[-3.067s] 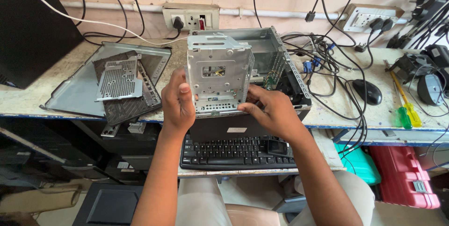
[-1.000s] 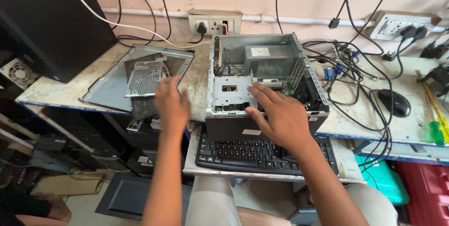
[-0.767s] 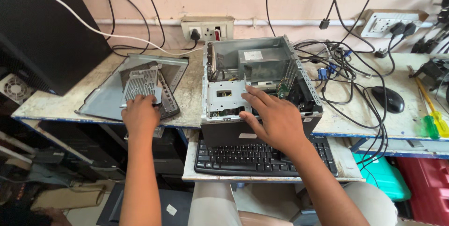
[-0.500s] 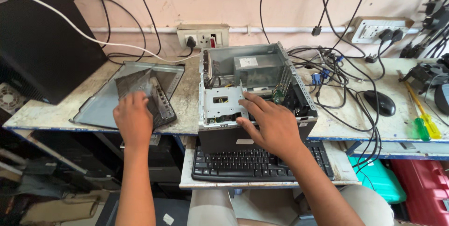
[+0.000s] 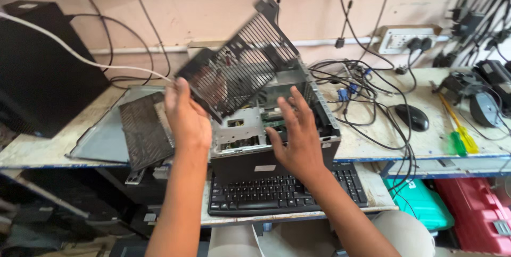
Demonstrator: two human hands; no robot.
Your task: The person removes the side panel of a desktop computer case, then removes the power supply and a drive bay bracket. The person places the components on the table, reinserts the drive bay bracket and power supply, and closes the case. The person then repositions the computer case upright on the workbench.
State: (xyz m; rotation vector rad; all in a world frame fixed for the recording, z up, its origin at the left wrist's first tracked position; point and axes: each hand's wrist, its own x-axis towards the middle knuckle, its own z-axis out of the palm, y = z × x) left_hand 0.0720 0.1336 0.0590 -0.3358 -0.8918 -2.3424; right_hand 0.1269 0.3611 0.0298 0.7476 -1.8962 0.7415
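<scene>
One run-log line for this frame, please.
left hand: lifts grille panel | right hand: open over PC case | keyboard below

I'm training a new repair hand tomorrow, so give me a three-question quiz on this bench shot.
1. True or false: the left hand holds the perforated black panel up above the open computer case.
2. Multiple choice: what is the right hand doing? A) typing on the keyboard B) hovering open over the case C) gripping the mouse
3. Fill in: the screwdrivers with green and yellow handles lie to the ____ of the mouse, from the wearer's view.

Key: 1 true; 2 B; 3 right.
</scene>
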